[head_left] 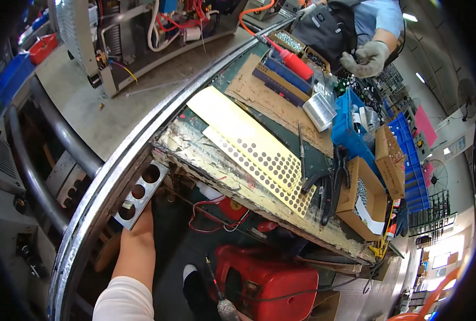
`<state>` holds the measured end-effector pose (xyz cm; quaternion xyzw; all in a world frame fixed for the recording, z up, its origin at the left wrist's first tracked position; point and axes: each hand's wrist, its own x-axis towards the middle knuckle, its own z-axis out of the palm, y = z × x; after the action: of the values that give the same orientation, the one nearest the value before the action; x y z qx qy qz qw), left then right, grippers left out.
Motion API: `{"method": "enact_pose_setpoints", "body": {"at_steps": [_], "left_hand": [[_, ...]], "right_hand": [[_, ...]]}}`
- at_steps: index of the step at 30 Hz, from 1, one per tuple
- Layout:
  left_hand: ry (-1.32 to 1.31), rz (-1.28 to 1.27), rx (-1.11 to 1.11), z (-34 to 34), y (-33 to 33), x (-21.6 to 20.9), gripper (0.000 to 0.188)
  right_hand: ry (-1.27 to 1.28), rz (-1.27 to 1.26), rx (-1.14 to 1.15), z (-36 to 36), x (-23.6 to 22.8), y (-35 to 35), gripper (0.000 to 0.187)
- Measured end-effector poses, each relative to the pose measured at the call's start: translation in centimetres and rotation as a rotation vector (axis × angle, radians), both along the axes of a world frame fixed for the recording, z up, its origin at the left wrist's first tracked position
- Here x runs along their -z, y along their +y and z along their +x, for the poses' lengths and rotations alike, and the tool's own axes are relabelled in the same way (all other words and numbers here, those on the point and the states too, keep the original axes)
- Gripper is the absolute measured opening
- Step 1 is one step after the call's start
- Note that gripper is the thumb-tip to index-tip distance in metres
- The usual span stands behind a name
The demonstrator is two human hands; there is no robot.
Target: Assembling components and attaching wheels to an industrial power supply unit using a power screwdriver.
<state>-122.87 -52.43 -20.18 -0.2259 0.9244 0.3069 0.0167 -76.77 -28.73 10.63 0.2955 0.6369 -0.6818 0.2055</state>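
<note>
My left forearm reaches up beneath the table corner, and my left hand goes behind a bright metal plate with three round holes. The plate slants beside the inner side of the metal rail. My left fingers are hidden behind it, so their grip does not show. At the lower edge, my right hand, apparently in a grey glove, is closed around a slim screwdriver-like tool. Its thin bit points up and away from me, beside a red plastic stool.
The worn table carries yellow sheets of dark round stickers, black-handled pliers, a blue bin and open cardboard boxes. Across it shows a co-worker's gloved hand. Red wiring hangs underneath.
</note>
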Motion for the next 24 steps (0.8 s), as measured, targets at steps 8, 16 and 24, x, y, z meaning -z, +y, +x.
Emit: {"method": "enact_pose_setpoints", "body": {"at_steps": [8,16,24], "left_hand": [[0.395,-0.116,-0.099,5.4,0.4,-4.3,0.028],[0.857,0.219,0.334,26.5,3.1,-28.6,0.02],[0.636,1.313,-0.068,12.4,14.5,-49.4,0.012]], "right_hand": [[-0.091,-0.029,0.062,0.6,-3.8,-1.2,0.076],[0.028,-0.151,0.09,3.4,-9.2,-0.6,0.079],[0.121,-0.159,0.206,4.0,-16.8,1.6,0.075]]}}
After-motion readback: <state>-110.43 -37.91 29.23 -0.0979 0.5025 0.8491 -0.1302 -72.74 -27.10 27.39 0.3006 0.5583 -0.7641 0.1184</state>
